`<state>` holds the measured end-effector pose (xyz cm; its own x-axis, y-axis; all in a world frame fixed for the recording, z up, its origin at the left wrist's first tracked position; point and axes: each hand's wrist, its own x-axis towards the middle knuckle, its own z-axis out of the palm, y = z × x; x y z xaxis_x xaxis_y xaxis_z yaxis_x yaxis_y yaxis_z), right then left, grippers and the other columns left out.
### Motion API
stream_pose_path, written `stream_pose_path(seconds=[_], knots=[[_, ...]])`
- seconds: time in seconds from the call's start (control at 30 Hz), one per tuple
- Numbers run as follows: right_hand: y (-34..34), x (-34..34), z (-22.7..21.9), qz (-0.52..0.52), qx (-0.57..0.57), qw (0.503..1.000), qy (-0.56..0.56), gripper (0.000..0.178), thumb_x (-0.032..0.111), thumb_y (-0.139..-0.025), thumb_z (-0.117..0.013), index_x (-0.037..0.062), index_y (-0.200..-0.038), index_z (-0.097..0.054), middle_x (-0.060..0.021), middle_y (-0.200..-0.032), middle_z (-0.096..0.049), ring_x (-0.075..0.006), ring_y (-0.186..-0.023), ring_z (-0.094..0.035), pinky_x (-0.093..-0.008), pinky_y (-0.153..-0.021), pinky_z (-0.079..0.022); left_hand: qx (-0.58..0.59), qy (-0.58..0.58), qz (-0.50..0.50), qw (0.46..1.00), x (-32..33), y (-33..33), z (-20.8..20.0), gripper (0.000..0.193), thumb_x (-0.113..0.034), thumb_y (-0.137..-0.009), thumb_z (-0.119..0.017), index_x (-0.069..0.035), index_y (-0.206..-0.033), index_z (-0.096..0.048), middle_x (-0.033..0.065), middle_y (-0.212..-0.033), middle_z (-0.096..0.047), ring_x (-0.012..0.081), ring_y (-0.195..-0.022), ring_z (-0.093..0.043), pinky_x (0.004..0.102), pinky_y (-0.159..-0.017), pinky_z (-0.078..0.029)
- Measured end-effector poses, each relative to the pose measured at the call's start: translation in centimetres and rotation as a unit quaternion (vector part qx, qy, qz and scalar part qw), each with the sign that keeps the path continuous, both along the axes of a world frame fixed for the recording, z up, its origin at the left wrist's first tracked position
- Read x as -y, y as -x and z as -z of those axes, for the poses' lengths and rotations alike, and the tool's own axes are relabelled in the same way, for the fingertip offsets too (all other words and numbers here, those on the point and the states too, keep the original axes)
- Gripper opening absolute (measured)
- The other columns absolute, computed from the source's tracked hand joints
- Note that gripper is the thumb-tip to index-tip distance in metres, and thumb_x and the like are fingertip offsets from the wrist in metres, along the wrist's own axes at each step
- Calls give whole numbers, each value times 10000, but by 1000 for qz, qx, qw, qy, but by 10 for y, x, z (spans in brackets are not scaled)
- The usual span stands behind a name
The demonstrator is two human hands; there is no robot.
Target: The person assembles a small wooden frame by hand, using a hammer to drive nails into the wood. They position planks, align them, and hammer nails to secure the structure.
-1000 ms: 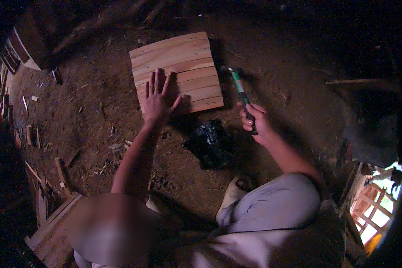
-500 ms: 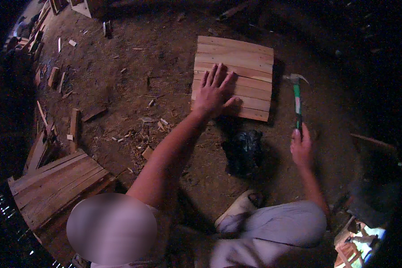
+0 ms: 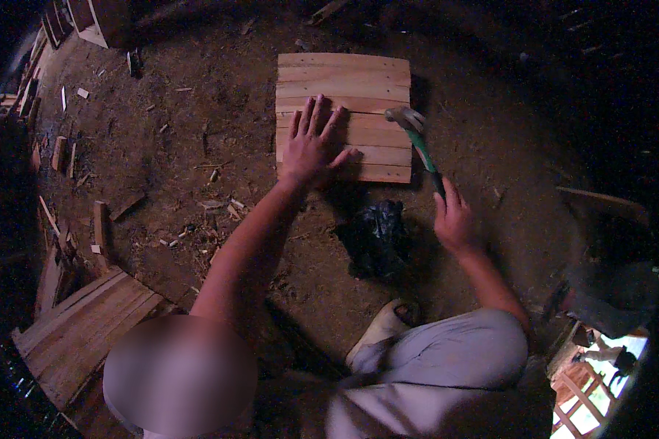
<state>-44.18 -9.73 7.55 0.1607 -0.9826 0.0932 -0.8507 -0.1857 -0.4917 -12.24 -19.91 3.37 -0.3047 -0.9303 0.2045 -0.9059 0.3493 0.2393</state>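
Observation:
A roughly square panel of pale wooden slats (image 3: 373, 73), dotted with small nail marks, lies on the dirt floor ahead of me. My left hand (image 3: 311, 150) rests on the panel's left part, fingers spread and palm down. In my right hand (image 3: 458, 216) is a claw hammer (image 3: 419, 146), gripped by the dark end of its green handle. Its metal head is at the panel's right edge, over the slats; whether it touches them I cannot tell. Just nearer than the panel sits a crumpled black plastic bag (image 3: 377, 238).
Wood scraps (image 3: 99, 227) and chips litter the dirt floor (image 3: 198, 132) to the left. A slatted wooden panel (image 3: 88, 329) lies at the lower left. A wooden box (image 3: 95, 25) stands at the far left. A long board (image 3: 600, 201) and dark bulky item are at the right.
My right hand has swung the hammer leftward, bringing its head from beside the panel to over its right edge. The left hand stays spread on the panel. The whole view has shifted slightly.

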Motion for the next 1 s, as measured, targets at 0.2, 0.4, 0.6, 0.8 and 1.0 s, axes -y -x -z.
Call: stream_pose_path(seconds=[0.2,0.4,0.6,0.8,1.0], knots=[[-3,37,21,10,-39,997,-67,364,103,-958,-516,-38,-1293,-501,-281,-1086,-618,-463,-976,-597,-482,-823,-493,0,-6,6,1000,1,6,-2,841,-658,-877,-476,-210,-1539,-216,181,-1599,-113,348,-1477,-113,483,-1186,-103],[2,41,15,-17,6,1000,23,386,109,-942,-542,-27,-1301,-500,-276,-1082,-617,-457,-963,-599,-490,-815,-491,4,-2,5,1000,2,3,-2,831,-637,-882,-491,-205,-1538,-219,184,-1594,-125,351,-1473,-125,490,-1184,-111],[-5,38,4,36,-21,998,-46,371,88,-934,-541,-26,-1286,-510,-272,-1089,-621,-458,-938,-608,-486,-814,-496,2,1,14,1000,0,4,-1,829,-628,-884,-495,-206,-1539,-214,190,-1593,-125,353,-1473,-124,490,-1184,-113],[3,44,24,-9,13,1000,-15,375,64,-929,-544,-36,-1288,-506,-271,-1094,-622,-453,-949,-609,-469,-803,-509,4,-5,17,1000,2,2,1,845,-629,-877,-506,-194,-1539,-215,192,-1591,-131,357,-1475,-110,489,-1183,-114],[-1,17,-3,-12,78,996,27,379,69,-930,-548,-39,-1290,-504,-279,-1119,-612,-439,-974,-616,-471,-832,-502,-5,-4,19,1000,-1,0,-6,871,-644,-876,-490,-162,-1540,-201,184,-1593,-134,345,-1480,-101,486,-1184,-112]])
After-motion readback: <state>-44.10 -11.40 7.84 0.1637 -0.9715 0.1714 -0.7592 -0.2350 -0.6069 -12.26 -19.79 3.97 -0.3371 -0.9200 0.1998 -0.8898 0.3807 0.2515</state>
